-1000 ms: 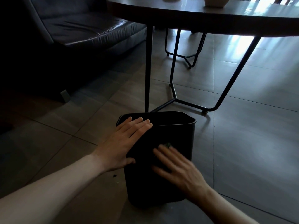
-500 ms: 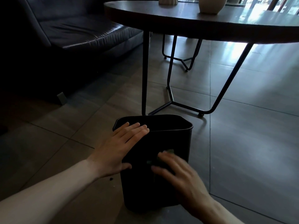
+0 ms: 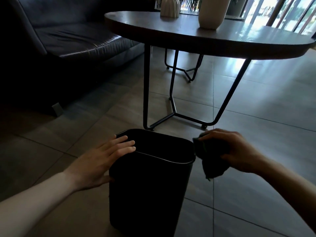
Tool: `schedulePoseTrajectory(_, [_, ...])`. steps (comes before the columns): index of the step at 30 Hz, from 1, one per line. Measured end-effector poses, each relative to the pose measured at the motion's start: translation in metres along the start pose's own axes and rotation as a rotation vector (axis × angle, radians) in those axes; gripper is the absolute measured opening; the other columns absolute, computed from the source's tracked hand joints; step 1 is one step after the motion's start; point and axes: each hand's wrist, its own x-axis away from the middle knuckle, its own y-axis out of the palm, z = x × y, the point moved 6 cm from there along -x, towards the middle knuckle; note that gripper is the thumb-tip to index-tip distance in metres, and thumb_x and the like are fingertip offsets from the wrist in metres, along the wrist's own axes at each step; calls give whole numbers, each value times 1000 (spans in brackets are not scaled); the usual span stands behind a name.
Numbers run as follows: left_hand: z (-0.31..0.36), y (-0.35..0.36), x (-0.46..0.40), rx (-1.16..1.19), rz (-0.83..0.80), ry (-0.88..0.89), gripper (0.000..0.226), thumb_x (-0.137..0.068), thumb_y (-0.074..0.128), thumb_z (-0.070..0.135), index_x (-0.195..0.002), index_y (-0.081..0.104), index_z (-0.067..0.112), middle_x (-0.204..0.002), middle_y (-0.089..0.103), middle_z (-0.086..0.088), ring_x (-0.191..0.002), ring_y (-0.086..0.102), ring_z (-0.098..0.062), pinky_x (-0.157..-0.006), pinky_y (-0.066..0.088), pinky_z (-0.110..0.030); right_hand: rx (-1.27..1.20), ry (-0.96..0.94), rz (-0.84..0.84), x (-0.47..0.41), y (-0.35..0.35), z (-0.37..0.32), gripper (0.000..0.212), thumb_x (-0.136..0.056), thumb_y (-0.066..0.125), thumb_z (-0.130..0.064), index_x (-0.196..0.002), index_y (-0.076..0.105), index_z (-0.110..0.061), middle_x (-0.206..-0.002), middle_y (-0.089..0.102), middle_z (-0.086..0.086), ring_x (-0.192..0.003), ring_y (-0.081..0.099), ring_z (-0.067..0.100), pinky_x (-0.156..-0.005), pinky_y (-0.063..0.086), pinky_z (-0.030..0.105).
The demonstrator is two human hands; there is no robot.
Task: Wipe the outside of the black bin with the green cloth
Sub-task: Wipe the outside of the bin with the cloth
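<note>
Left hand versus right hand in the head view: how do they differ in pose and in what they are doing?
The left hand lies open and flat against the black bin by its left rim; the right hand is curled shut. The left hand holds nothing; the right hand grips the green cloth, beside the bin's right rim. Both are bare.

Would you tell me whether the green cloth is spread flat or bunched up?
Bunched: the green cloth hangs crumpled from the right hand.

Matt bin, soft cloth, glossy floor

Smooth matt black bin; limp green cloth; glossy floor tiles; shiny leather-look sofa.
</note>
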Motion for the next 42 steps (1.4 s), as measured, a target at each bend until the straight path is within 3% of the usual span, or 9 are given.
schedulePoseTrajectory(5, [-12, -3, 13, -20, 10, -48, 103, -73, 87, 45, -155, 29, 21, -164, 31, -1, -154, 24, -25, -119, 33, -50, 38, -122, -158, -12, 32, -25, 72, -74, 70, -3, -131, 59, -45, -134, 59, -16, -122, 57, 8, -90, 59, 35])
schedulePoseTrajectory(11, [-9, -3, 9, -79, -61, -82, 116, -69, 91, 41, -159, 20, 24, -166, 24, -2, -154, 22, -27, -119, 34, -50, 49, -51, -191, -16, 28, -21, 67, -65, 63, -9, -125, 66, -41, -126, 65, -10, -116, 61, 18, -90, 57, 46])
schedulePoseTrajectory(17, [-4, 4, -6, -60, -113, -137, 129, -63, 92, 46, -161, 10, 30, -168, 19, 3, -155, 19, -21, -119, 34, -44, -19, 33, 96, -12, 6, -12, 71, -70, 74, 21, -124, 68, -24, -119, 69, 6, -110, 66, 31, -93, 56, 59])
schedulePoseTrajectory(19, [-1, 5, -12, -45, -91, -153, 131, -61, 93, 46, -161, 10, 30, -167, 19, 5, -154, 21, -20, -119, 35, -43, 34, -54, 258, -7, -4, -32, 73, -68, 77, 18, -126, 67, -26, -126, 67, 2, -114, 65, 26, -97, 56, 54])
schedulePoseTrajectory(23, [1, 5, -23, -40, -76, -193, 134, -59, 93, 47, -161, 9, 30, -167, 21, 6, -152, 24, -19, -117, 37, -42, 128, -344, 370, -5, 37, -96, 43, -85, 66, -12, -128, 68, -18, -139, 60, 5, -128, 58, 27, -105, 50, 43])
schedulePoseTrajectory(26, [6, 6, -30, -42, -55, -192, 126, -67, 91, 41, -162, 10, 27, -167, 22, 3, -153, 24, -20, -119, 35, -41, 293, -404, 322, -6, 115, -116, 39, -88, 72, -10, -127, 70, -14, -141, 60, 14, -133, 55, 35, -105, 49, 52])
schedulePoseTrajectory(29, [10, 9, -35, -42, -46, -173, 120, -70, 87, 28, -162, 10, 24, -168, 20, 1, -155, 19, -20, -121, 30, -41, 477, -427, 216, 3, 192, -112, 35, -97, 59, -20, -131, 68, -18, -146, 58, 14, -139, 51, 35, -109, 47, 54])
schedulePoseTrajectory(38, [10, 11, -35, -27, -57, -162, 134, -59, 95, 42, -162, 10, 22, -167, 20, 1, -155, 15, -20, -127, 14, -37, 706, -671, -179, 68, 300, -86, 40, -99, 39, -29, -118, 74, -35, -134, 68, -7, -130, 60, 18, -118, 30, 44])
schedulePoseTrajectory(42, [11, 10, -35, -20, -52, -155, 134, -59, 95, 42, -162, 12, 22, -167, 20, 1, -155, 14, -20, -127, 15, -38, 548, -597, 38, 65, 241, -76, 32, -106, 45, -20, -120, 74, -24, -145, 60, 6, -141, 51, 27, -118, 38, 51])
